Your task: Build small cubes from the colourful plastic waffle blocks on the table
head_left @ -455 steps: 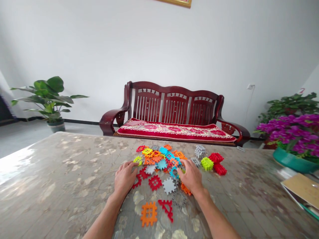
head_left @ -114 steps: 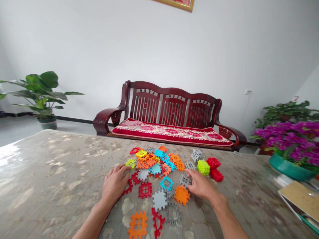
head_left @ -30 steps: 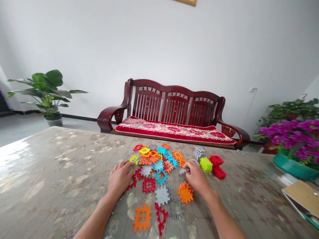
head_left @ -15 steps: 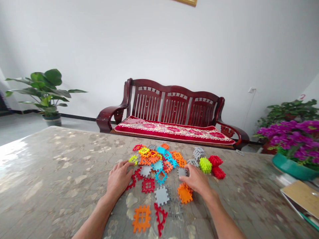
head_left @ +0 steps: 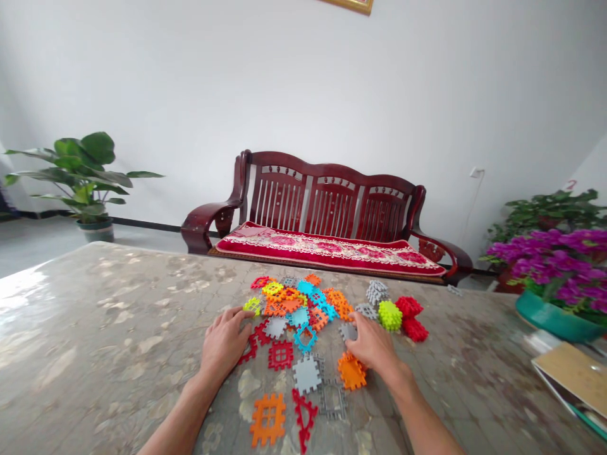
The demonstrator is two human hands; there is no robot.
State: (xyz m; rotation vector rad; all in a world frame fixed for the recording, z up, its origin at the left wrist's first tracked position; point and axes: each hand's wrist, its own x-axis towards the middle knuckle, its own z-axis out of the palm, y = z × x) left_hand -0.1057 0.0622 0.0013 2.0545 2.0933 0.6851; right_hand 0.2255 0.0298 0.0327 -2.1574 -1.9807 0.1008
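Note:
A heap of flat plastic interlocking tiles in orange, blue, red, yellow and grey lies on the table. My left hand rests palm down, fingers spread, on the heap's left edge beside a dark red tile. My right hand lies over a grey tile, fingers curled onto it. An orange tile sits just under my right wrist. Built clusters stand to the right: a lime ball, red ones and a grey one.
Closer to me lie a grey tile, an orange grid tile, a red triangle and a grey frame. A teal pot of purple flowers and a book occupy the table's right. A wooden bench stands behind.
My right hand has slid slightly back and left with the grey tile under its fingers. My left hand has stayed put.

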